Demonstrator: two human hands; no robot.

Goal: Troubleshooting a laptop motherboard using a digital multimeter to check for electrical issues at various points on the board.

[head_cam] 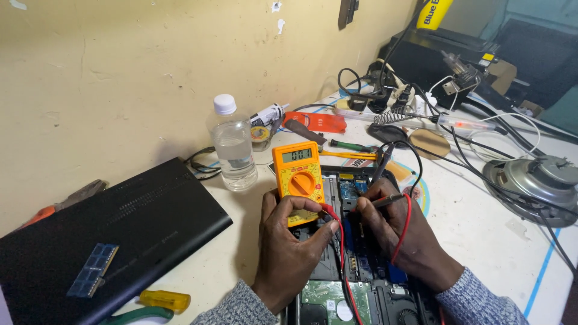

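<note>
An orange multimeter [297,176] with a grey display rests tilted on an opened laptop [367,283] whose circuit board, drive and fan show. My left hand [289,247] grips the meter's lower end, thumb on its face. My right hand [397,232] pinches a probe [388,198] with a red lead [404,232], tip pointing left onto the board. A second red lead and a black lead run from the meter down between my hands.
The laptop's black bottom cover [114,235] lies at left with a memory stick [93,271] on it. A water bottle [233,144] stands behind the meter. Screwdrivers, pliers, a soldering iron stand [391,117], cables and a round metal motor [536,180] crowd the white bench.
</note>
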